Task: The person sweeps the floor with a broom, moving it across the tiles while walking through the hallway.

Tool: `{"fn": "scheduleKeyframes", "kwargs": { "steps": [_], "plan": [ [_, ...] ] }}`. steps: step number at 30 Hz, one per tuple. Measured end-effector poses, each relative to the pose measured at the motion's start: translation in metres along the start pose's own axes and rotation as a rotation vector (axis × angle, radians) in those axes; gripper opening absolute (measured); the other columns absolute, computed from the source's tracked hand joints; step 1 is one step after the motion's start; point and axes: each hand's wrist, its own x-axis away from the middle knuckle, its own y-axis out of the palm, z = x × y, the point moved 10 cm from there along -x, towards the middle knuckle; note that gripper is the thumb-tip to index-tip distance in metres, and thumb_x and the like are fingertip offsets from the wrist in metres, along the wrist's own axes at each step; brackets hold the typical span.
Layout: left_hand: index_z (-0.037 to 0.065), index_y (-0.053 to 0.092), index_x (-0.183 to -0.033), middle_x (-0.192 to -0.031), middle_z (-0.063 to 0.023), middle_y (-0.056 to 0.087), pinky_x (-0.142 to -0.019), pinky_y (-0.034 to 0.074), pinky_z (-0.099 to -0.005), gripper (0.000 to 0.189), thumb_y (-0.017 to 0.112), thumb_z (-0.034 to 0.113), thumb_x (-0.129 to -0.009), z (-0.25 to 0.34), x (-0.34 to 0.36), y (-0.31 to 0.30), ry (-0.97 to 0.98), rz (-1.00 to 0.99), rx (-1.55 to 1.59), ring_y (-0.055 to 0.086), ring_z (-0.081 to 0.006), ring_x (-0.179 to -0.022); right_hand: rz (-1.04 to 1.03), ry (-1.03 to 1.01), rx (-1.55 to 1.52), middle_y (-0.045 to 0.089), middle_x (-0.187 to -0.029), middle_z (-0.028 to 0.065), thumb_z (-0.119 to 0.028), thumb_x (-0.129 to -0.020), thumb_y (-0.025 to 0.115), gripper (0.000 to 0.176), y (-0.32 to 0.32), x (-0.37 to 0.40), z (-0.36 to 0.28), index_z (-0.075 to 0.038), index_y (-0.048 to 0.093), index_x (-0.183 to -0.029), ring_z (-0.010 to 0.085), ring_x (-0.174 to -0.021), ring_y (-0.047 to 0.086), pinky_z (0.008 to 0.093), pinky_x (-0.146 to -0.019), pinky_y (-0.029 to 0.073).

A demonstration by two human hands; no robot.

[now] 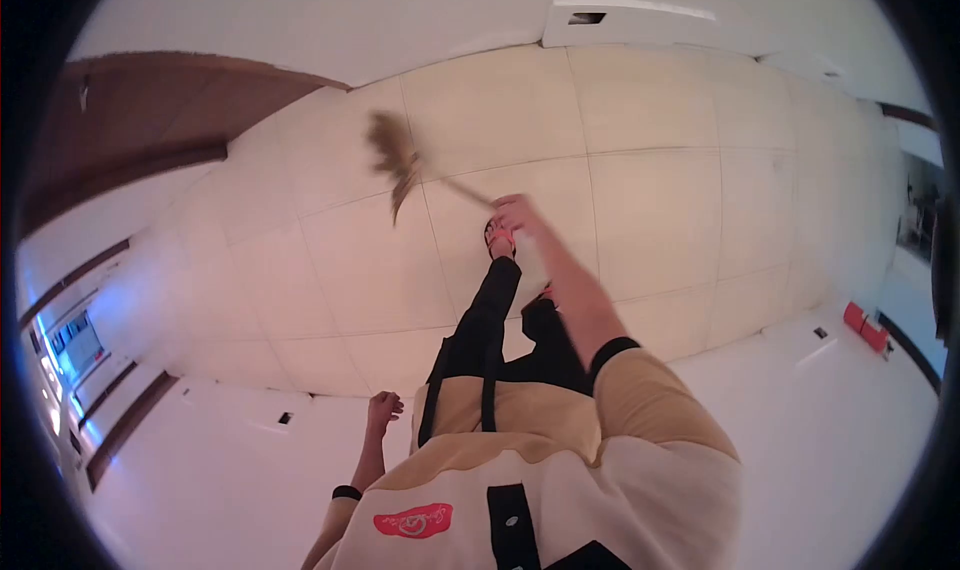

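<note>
Looking straight down over own torso at a cream tiled floor [650,180].

Reaches forward and out with the right hand [515,215], fingers wrapped shut around the thin handle of a broom [395,160]. Motion-blurred at the grip, but clearly closed on the handle. Holds the broom ahead of the body, with the bristle head up and left of that hand in frame, over the tiles and near a grout line. Head smeared by blur, so cannot tell whether the bristles touch the floor.

Hangs the left hand [383,407] low beside the left hip, fingers curled inward. Too small to tell whether fully closed. Well apart from the broom.

Wearing a beige apron [560,410] with a red logo patch [413,520] on the chest, black trousers [480,320], and black cuffs at both wrists. Stands with one red sandal [500,238] forward on the tiles, just below the right hand in frame. Other foot mostly hidden behind the right forearm.

Surroundings:
- brown wooden door [130,120] at upper left
- white wall [220,470] at lower left, with a small dark socket [286,418] set in it
- red object [866,328] low at the right edge, well apart from the broom — too small to identify
- bright window [70,345] with blue glare at far left
</note>
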Motion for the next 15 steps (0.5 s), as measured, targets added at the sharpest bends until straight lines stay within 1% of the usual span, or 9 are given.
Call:
{"fn": "scheduleKeyframes", "kwargs": {
  "steps": [1,3,4,7,8,12,13,14,15],
  "plan": [
    [0.006,0.053,-0.079,-0.066,-0.0056,0.058,-0.048,0.044,-0.0253,0.020,0.047,0.025,-0.076,-0.001,-0.004,-0.010,0.002,0.013,-0.021,0.056,-0.0135,-0.057,0.246,0.154,0.425,0.056,-0.067,0.0049,-0.006,-0.067,0.056,0.036,-0.023,0.043,-0.063,-0.002,0.050,-0.103,0.0070,-0.045,0.045,0.0196,-0.035,0.035],
    [0.006,0.053,-0.079,-0.065,-0.0058,0.057,-0.046,0.043,-0.0243,0.020,0.047,0.024,-0.076,-0.003,-0.010,-0.018,0.000,-0.028,0.010,0.055,-0.0136,-0.055,0.344,-0.010,0.112,0.052,-0.061,0.0030,-0.005,-0.068,0.056,0.029,-0.108,0.097,-0.120,-0.002,0.052,-0.096,0.0030,-0.041,0.038,0.0162,-0.032,0.030],
    [0.006,0.053,-0.079,-0.065,-0.0058,0.057,-0.045,0.043,-0.0241,0.019,0.047,0.024,-0.076,0.001,-0.012,-0.017,-0.005,-0.043,-0.011,0.055,-0.0138,-0.054,0.492,-0.012,0.196,0.051,-0.059,0.0028,-0.003,-0.068,0.056,0.025,-0.162,0.133,-0.143,-0.003,0.053,-0.093,0.0026,-0.039,0.036,0.0162,-0.030,0.027],
    [0.006,0.053,-0.080,-0.067,-0.0065,0.058,-0.047,0.044,-0.0253,0.020,0.047,0.024,-0.076,0.032,-0.026,-0.010,0.044,-0.110,-0.080,0.056,-0.0140,-0.057,0.884,-0.086,0.271,0.048,-0.054,0.0043,0.002,-0.067,0.053,0.023,-0.256,0.247,-0.209,0.000,0.050,-0.089,0.0048,-0.035,0.034,0.0178,-0.028,0.024],
    [0.006,0.053,-0.081,-0.068,-0.0066,0.058,-0.048,0.044,-0.0255,0.020,0.047,0.024,-0.077,0.056,-0.031,-0.004,0.109,-0.109,-0.100,0.056,-0.0139,-0.058,1.084,-0.063,0.382,0.046,-0.052,0.0034,0.003,-0.068,0.050,0.019,-0.255,0.287,-0.233,0.001,0.049,-0.086,0.0060,-0.036,0.037,0.0191,-0.029,0.025],
    [0.006,0.054,-0.081,-0.070,-0.0061,0.059,-0.050,0.044,-0.0249,0.020,0.046,0.024,-0.078,0.164,-0.042,0.015,0.289,-0.138,-0.190,0.056,-0.0129,-0.061,1.206,-0.356,0.359,0.047,-0.054,0.0044,-0.002,-0.070,0.050,0.015,-0.243,0.372,-0.222,-0.001,0.046,-0.085,0.0084,-0.039,0.041,0.0230,-0.031,0.031],
    [0.005,0.054,-0.081,-0.069,-0.0058,0.059,-0.047,0.043,-0.0235,0.019,0.047,0.022,-0.078,0.196,-0.039,0.023,0.337,-0.139,-0.184,0.056,-0.0122,-0.058,1.223,-0.293,0.428,0.048,-0.055,0.0046,-0.005,-0.071,0.051,0.016,-0.219,0.397,-0.209,-0.003,0.046,-0.086,0.0087,-0.040,0.043,0.0237,-0.031,0.033],
    [0.005,0.054,-0.081,-0.069,-0.0057,0.058,-0.047,0.043,-0.0233,0.019,0.047,0.022,-0.079,0.222,-0.041,0.028,0.388,-0.144,-0.206,0.055,-0.0117,-0.058,1.197,-0.262,0.322,0.048,-0.055,0.0037,-0.006,-0.073,0.051,0.015,-0.169,0.423,-0.202,-0.005,0.047,-0.087,0.0084,-0.041,0.044,0.0233,-0.032,0.034],
    [0.006,0.054,-0.081,-0.069,-0.0057,0.058,-0.047,0.043,-0.0230,0.019,0.047,0.023,-0.079,0.247,-0.042,0.033,0.439,-0.150,-0.225,0.055,-0.0112,-0.058,1.090,-0.199,0.283,0.048,-0.056,0.0030,-0.007,-0.073,0.051,0.017,-0.149,0.437,-0.177,-0.007,0.047,-0.090,0.0083,-0.040,0.044,0.0222,-0.031,0.034]
  ]
}}
